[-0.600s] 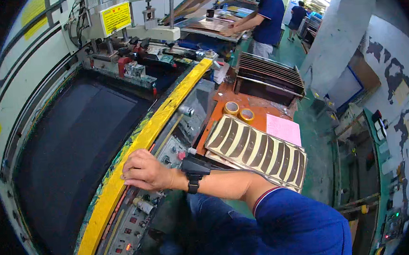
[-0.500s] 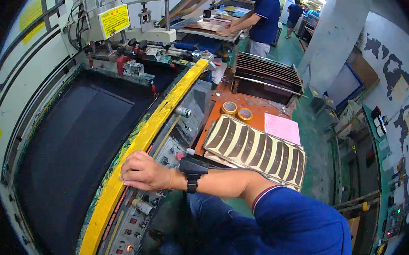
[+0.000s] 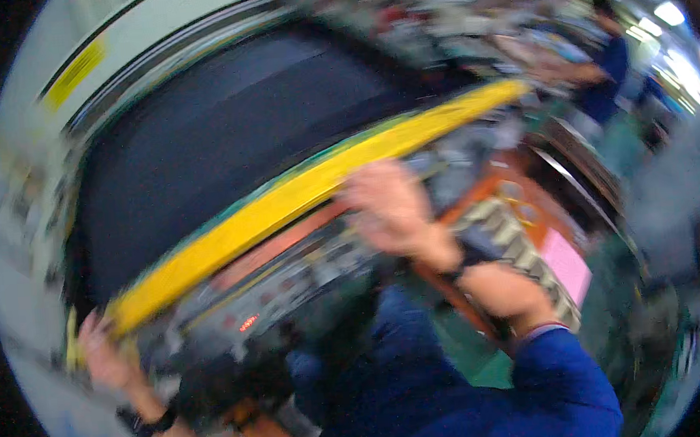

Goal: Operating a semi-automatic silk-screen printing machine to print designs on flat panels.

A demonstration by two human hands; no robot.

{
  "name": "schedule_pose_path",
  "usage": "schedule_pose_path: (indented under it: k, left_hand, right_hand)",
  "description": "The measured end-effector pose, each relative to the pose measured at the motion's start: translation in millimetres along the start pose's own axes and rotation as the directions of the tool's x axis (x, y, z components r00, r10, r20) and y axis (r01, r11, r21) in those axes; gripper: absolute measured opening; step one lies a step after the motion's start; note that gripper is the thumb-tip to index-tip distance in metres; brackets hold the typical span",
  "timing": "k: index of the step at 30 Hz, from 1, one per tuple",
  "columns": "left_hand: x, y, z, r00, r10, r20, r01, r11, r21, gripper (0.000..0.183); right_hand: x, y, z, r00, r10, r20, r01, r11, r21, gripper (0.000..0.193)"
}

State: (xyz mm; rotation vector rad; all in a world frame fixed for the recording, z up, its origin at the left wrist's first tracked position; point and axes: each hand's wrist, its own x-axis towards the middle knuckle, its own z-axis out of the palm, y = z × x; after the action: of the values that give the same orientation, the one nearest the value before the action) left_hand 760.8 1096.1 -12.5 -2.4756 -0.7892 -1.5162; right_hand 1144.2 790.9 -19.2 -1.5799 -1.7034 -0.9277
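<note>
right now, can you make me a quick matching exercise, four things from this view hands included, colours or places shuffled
Column 1
1. long bar
2. left hand
3. paper sheet
4. right hand

Column 2
A. pink
B. beside the long bar's middle stretch
C. at the long bar's lower left end
D. yellow

Pairs: 1-D, 2-C, 3-A, 4-B

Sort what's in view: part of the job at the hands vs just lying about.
Likely in the job:
- yellow bar, left hand at its near end, right hand along it; blur hides exact contact
- black panel beside it

Apparently lying about:
- pink paper
- striped sheet
</note>
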Motion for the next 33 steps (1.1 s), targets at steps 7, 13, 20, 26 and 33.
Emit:
schedule_pose_path:
  k: [7, 13, 20, 26, 33]
  left_hand:
    - [-26.5, 7.0, 19.7, 0.354, 0.443, 0.823, 0.324, 0.768, -0.553, 0.028]
    - [61.2, -119.1, 127.7, 0.281, -0.616, 0.736, 0.960, 0.193, -0.204, 0.015]
    - [91.0, -140.0, 214.2, 0.197, -0.501, 0.842, 0.977, 0.031, -0.211, 0.010]
    - [93.3, -160.6, 239.9, 0.412, -0.505, 0.758, 0.816, 0.576, -0.060, 0.009]
    - [79.7, -119.2, 224.3, 0.489, -0.539, 0.686, 0.843, 0.091, -0.530, 0.024]
  right_hand:
    - [-53.2, -52.4, -21.5, 0.980, 0.144, 0.134, -0.171, 0.960, 0.220, 0.028]
    - [-40.3, -25.6, -18.6, 0.921, 0.277, 0.274, -0.343, 0.910, 0.232, 0.019]
    - [-53.4, -2.0, -29.3, 0.832, 0.444, 0.334, -0.492, 0.867, 0.074, 0.018]
    - [-84.2, 15.8, -31.9, 0.697, 0.623, 0.356, -0.684, 0.727, 0.068, 0.017]
    - [-71.0, 83.6, -14.9, 0.669, 0.702, 0.244, -0.738, 0.667, 0.106, 0.022]
